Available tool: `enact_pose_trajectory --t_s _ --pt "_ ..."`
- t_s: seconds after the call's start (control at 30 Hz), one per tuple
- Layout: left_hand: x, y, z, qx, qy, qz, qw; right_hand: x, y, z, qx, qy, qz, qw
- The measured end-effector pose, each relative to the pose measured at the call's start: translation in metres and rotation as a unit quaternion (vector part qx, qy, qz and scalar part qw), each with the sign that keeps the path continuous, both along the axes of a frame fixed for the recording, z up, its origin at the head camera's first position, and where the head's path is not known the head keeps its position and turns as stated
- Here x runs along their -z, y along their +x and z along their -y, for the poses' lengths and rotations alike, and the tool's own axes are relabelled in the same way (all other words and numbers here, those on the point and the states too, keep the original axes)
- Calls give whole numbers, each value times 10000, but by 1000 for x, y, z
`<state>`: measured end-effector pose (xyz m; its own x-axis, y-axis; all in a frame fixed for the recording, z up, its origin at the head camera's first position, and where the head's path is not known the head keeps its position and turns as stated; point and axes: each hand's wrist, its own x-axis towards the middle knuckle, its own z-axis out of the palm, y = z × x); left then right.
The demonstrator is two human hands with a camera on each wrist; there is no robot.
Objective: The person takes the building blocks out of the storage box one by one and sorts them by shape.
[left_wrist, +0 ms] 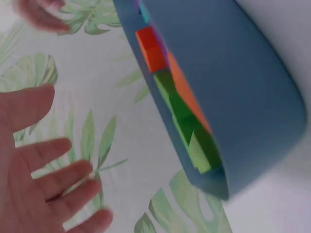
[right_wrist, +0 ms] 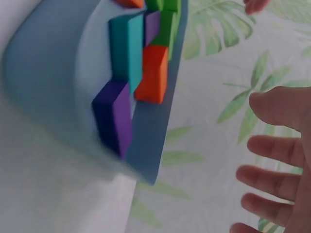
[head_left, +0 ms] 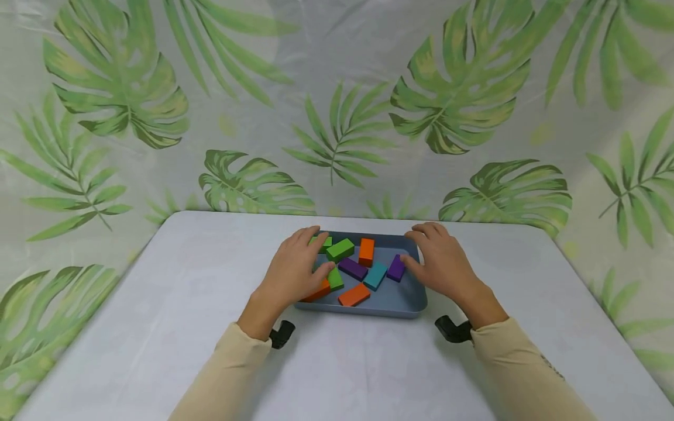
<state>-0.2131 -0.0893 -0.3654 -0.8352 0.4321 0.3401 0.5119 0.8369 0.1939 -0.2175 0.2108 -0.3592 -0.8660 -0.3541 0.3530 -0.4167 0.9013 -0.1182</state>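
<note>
2 hands [head_left: 291, 270] [head_left: 444, 262] overlapping tray [head_left: 397, 298] in head view, apart in wrist views

A shallow blue-grey tray [head_left: 402, 299] sits flat on the white bench [head_left: 368, 368]. Inside lie green blocks [head_left: 340, 249], orange blocks [head_left: 366, 251], purple blocks [head_left: 353, 269] and a teal block [head_left: 375, 276], all rectangular and turned at differing angles.

Tray [left_wrist: 252, 87] and hands [left_wrist: 24, 199] [right_wrist: 286, 187] cropped in wrist views, sleeves [head_left: 226, 374] cropped below

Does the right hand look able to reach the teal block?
Probably yes: the teal block lies uncovered in the tray, with just a purple block between it and the right hand.
</note>
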Motion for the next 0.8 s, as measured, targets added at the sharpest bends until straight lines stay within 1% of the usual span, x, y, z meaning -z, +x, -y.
enact_pose_trajectory --t_s 0.07,0.13,0.27,0.33,0.47,0.63,0.73,0.8 --pt "-2 3 7 198 261 33 9995 1 1 -7 -116 26 -17 9999" --pt "-4 6 14 331 450 169 9983 3 1 -16 -190 49 -11 9998" --pt "-5 12 28 442 840 625 9935 6 5 -35 -231 192 33 9995" --pt "-3 14 38 444 977 832 9907 8 7 -45 -239 224 88 9994" --pt "6 16 60 297 1132 1085 9872 11 12 -63 -231 224 297 9990" --pt "18 12 82 30 1299 1363 9821 14 15 -79 -175 174 495 9985" --pt "20 7 89 -59 1531 1607 9750 14 14 -84 -167 97 580 9981" --pt "21 2 91 -147 1709 1865 9674 13 13 -86 -174 29 658 9977"
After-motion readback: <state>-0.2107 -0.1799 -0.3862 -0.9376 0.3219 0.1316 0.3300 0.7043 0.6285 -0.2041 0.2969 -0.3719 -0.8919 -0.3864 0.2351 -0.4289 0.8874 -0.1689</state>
